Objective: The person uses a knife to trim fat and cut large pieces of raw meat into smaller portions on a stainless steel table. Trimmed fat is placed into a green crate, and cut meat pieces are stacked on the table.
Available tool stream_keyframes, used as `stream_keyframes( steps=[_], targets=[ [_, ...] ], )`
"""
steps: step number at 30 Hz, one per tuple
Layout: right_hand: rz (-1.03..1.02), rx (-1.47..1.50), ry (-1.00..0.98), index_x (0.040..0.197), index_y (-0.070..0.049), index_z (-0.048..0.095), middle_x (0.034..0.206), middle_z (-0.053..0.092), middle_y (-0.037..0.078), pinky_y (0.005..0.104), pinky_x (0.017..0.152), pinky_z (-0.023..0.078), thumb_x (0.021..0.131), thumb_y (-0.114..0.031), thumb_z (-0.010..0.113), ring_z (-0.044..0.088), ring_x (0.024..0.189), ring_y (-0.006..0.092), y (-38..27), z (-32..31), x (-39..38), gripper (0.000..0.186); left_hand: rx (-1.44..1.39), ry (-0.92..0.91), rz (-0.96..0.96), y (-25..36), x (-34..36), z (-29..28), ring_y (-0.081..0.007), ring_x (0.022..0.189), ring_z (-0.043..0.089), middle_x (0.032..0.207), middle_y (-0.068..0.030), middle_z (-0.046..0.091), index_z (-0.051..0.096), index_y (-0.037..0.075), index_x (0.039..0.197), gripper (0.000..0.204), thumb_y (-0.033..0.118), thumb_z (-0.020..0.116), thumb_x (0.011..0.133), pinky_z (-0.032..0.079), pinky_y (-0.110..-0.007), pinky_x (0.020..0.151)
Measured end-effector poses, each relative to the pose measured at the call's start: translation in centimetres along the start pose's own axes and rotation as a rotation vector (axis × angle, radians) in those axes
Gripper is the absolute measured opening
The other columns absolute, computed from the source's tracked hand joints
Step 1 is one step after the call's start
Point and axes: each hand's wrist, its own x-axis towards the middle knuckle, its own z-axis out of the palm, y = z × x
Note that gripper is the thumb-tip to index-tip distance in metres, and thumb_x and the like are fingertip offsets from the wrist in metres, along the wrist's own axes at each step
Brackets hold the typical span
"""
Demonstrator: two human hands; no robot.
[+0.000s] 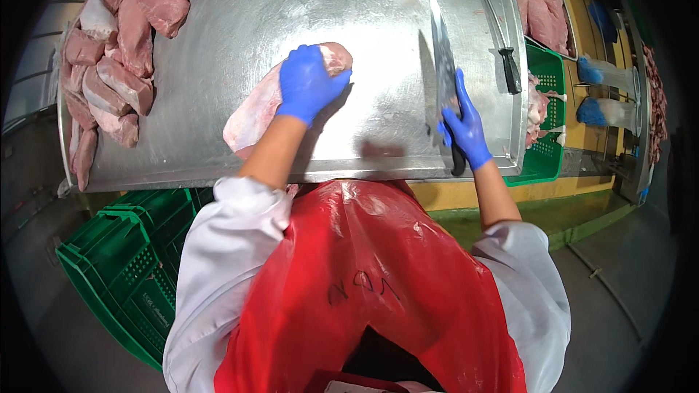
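My left hand (pixel 309 84), in a blue glove, is closed on a long pale-pink piece of meat (pixel 255 113) lying on the steel tray (pixel 306 0), pressing over its upper part. To the right, my right hand (pixel 462 124), also gloved, grips the black handle of a long knife (pixel 442 44), its blade pointing away from me and tilted apart from the meat. Further right lies a long thin rod with a black handle (pixel 507 69), possibly a sharpening steel, along the tray's side.
Several meat pieces (pixel 131 44) lie at the tray's left. At right are more meat (pixel 539 0), a green crate of trimmings (pixel 546 160) and blue items in translucent plastic (pixel 597 109), unclear in kind. Green crates (pixel 109 262) stand below left. A red apron covers my front.
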Motion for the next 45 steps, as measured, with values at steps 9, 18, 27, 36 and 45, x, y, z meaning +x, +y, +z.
stream_keyframes(
  steps=[9, 18, 27, 36, 45],
  targets=[
    [-0.061, 0.083, -0.157, 0.161, -0.032, 0.015, 0.075, 0.061, 0.004, 0.0257, 0.049, 0.053, 0.098, -0.006, 0.052, 0.056, 0.054, 0.0086, 0.0, 8.7, 7.3, 0.078, -0.321, -0.152, -0.435, -2.9, 2.7, 0.9, -0.035, 0.075, 0.069, 0.08, -0.0225, 0.071, 0.072, -0.001, 0.081, 0.028, 0.027, 0.068, 0.082, 0.054, -0.04, 0.071],
    [-0.033, -0.133, -0.539, 0.162, -0.025, 0.006, 0.086, 0.069, 0.022, 0.0427, 0.075, 0.058, 0.099, -0.014, 0.045, 0.07, 0.068, 0.0282, -1.8, 12.8, 4.7, 0.075, -0.431, -0.123, -0.479, -4.4, 1.6, 1.6, -0.0169, 0.066, 0.063, 0.07, -0.0108, 0.069, 0.07, -0.003, 0.077, 0.024, 0.02, 0.068, 0.084, 0.05, -0.034, 0.062],
    [-0.087, -0.213, -0.501, 0.162, -0.028, 0.003, 0.078, 0.066, 0.017, 0.0381, 0.061, 0.058, 0.101, -0.02, 0.048, 0.067, 0.057, 0.0253, -3.8, 15.2, 9.2, 0.076, 0.054, -0.175, -0.056, -3.2, 2.0, 0.5, -0.0213, 0.062, 0.064, 0.069, -0.0114, 0.068, 0.073, 0.0, 0.08, 0.027, 0.026, 0.066, 0.086, 0.05, -0.036, 0.06],
    [-0.073, -0.096, -0.428, 0.161, -0.026, 0.006, 0.072, 0.065, 0.015, 0.038, 0.058, 0.058, 0.099, -0.013, 0.046, 0.066, 0.055, 0.0224, -5.5, 16.4, 10.4, 0.075, -0.843, 0.018, -0.605, 0.9, 1.0, -0.9, -0.021, 0.068, 0.064, 0.077, -0.015, 0.069, 0.075, 0.0, 0.086, 0.026, 0.022, 0.062, 0.091, 0.049, -0.035, 0.062],
    [-0.116, -0.227, -0.445, 0.152, -0.011, 0.023, 0.086, 0.072, 0.021, 0.0397, 0.06, 0.057, 0.094, -0.019, 0.057, 0.072, 0.069, 0.0314, 5.9, 18.5, 13.2, 0.068, -0.633, 0.629, -0.464, 5.4, 0.9, 3.8, -0.0219, 0.067, 0.067, 0.075, -0.016, 0.071, 0.068, -0.002, 0.084, 0.02, 0.018, 0.066, 0.085, 0.053, -0.037, 0.064]
  ],
)
